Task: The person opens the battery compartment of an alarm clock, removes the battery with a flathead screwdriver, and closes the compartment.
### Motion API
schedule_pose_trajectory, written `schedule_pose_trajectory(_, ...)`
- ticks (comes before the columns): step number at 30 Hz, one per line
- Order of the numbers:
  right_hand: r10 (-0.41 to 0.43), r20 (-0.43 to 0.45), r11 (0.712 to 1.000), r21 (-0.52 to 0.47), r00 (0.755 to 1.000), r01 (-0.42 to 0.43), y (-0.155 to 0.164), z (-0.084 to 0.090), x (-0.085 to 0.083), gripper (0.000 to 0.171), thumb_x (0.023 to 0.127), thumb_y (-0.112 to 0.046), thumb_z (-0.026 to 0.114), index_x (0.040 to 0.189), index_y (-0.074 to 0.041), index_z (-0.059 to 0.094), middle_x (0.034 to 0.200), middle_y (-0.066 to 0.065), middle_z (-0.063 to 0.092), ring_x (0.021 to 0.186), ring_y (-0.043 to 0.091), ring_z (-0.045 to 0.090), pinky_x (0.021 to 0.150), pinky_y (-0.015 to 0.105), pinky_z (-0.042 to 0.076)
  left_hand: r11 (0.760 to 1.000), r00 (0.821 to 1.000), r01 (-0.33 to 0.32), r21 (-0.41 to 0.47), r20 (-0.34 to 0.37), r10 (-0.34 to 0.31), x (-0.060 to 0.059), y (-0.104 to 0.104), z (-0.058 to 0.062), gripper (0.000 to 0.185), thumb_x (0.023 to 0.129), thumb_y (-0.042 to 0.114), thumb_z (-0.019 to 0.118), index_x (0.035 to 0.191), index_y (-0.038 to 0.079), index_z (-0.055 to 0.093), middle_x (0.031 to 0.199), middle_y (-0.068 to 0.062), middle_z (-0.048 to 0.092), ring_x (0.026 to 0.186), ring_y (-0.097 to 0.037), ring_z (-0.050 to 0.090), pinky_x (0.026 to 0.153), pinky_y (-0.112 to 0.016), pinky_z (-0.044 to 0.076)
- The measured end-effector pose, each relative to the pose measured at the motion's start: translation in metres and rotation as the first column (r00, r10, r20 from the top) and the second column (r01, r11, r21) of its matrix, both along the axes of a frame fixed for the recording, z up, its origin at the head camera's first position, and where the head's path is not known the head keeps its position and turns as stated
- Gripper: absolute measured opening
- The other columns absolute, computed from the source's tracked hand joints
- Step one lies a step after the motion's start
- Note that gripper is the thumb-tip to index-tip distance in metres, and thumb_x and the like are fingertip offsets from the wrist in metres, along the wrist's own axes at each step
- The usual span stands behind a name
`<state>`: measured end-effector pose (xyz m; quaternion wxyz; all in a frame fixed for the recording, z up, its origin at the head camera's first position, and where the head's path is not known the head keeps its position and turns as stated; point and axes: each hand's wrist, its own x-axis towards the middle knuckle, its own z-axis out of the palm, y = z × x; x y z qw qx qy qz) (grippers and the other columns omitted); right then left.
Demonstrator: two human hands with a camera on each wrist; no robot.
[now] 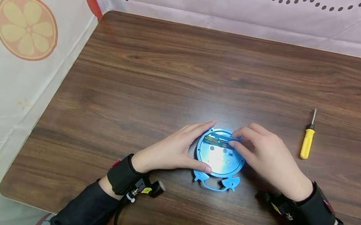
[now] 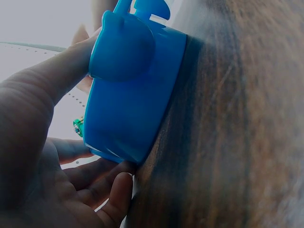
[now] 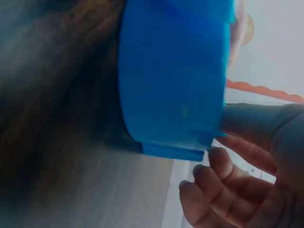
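Black sleeves (image 1: 81, 212) come nearest us, crossing the near edge of the tabletop (image 1: 136, 82), and beyond them we see both hands at a round blue case (image 1: 220, 162). It lies back up, somewhat closer to the near edge than to the far one, its curved handle (image 1: 213, 189) turned towards the near edge. Our left hand (image 1: 176, 149) grips the case from the side, thumb on the lower rim and fingers round the upper left. Our right hand (image 1: 265, 152) seems to pinch a thin blue strip (image 1: 221, 137) over the slot in the back, just beside what looks like a green battery (image 1: 210, 140). In the left wrist view the green end stands proud of the rim, so we judge that it could spring out and roll across the tabletop if the strip is pulled or pushed hard. Twisting the strip might bend or crack it, and a slack left grip could let the smooth case spin. Fingertips hide the strip's end, so we cannot tell how it sits. The yellow screwdriver (image 1: 307, 143) lies well apart, towards the right edge, and could roll if bumped by a sleeve.
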<state>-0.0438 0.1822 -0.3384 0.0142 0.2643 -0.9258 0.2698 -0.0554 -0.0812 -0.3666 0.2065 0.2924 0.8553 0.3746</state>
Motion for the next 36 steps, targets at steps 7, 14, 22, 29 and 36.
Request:
schedule_pose_trajectory(7, 0.012, -0.005, 1.000, -0.023, 1.000, -0.012, -0.0041, -0.0034, -0.0022, 0.006, 0.093, -0.012, 0.074, 0.099, -0.012, 0.073, 0.091, -0.002, 0.064, 0.074, 0.007, 0.057, 0.064, 0.029, 0.053, 1.000, 1.000, 0.002, 0.008, -0.003, -0.002, 0.0004, 0.0005, 0.0007, 0.108, 0.081, 0.052, 0.082, 0.163, 0.020, 0.019, 0.163, -0.005, 0.028, 0.149, -0.019, 0.026, 0.119, -0.042, 0.027)
schedule_pose_trajectory(14, 0.024, 0.009, 0.999, -0.036, 1.000, -0.024, -0.0041, -0.0057, -0.0041, 0.004, 0.095, -0.012, 0.072, 0.099, -0.012, 0.071, 0.090, -0.002, 0.066, 0.073, 0.006, 0.058, 0.065, 0.028, 0.054, 1.000, 1.000, 0.003, 0.008, 0.007, -0.003, 0.0001, 0.0011, 0.0005, 0.108, 0.081, 0.051, 0.083, 0.163, 0.020, 0.019, 0.163, -0.005, 0.028, 0.149, -0.020, 0.026, 0.118, -0.044, 0.027)
schedule_pose_trajectory(22, 0.056, 0.026, 0.997, -0.045, 0.998, -0.055, -0.0039, -0.0072, -0.0068, 0.004, 0.096, -0.011, 0.070, 0.100, -0.011, 0.069, 0.091, -0.002, 0.066, 0.075, 0.006, 0.058, 0.067, 0.028, 0.054, 1.000, 1.000, -0.001, 0.005, 0.010, 0.001, -0.0005, 0.0009, 0.0007, 0.108, 0.080, 0.051, 0.083, 0.163, 0.021, 0.019, 0.163, -0.005, 0.028, 0.149, -0.021, 0.026, 0.118, -0.045, 0.027)
schedule_pose_trajectory(29, 0.089, 0.030, 0.995, -0.042, 0.996, -0.088, -0.0044, -0.0075, -0.0089, 0.003, 0.097, -0.009, 0.068, 0.101, -0.009, 0.068, 0.090, 0.000, 0.064, 0.075, 0.009, 0.055, 0.067, 0.029, 0.054, 1.000, 1.000, -0.006, 0.004, 0.010, 0.006, -0.0003, 0.0006, 0.0001, 0.108, 0.080, 0.052, 0.083, 0.163, 0.022, 0.019, 0.163, -0.005, 0.028, 0.149, -0.020, 0.025, 0.118, -0.044, 0.028)
schedule_pose_trajectory(36, 0.098, 0.041, 0.995, -0.031, 0.994, -0.097, -0.0041, -0.0071, -0.0102, 0.003, 0.099, -0.010, 0.066, 0.102, -0.009, 0.067, 0.090, -0.001, 0.063, 0.075, 0.009, 0.055, 0.068, 0.029, 0.054, 1.000, 1.000, -0.006, 0.007, 0.008, 0.006, -0.0002, 0.0010, -0.0008, 0.108, 0.080, 0.052, 0.083, 0.163, 0.021, 0.020, 0.163, -0.005, 0.027, 0.149, -0.020, 0.025, 0.119, -0.044, 0.027)
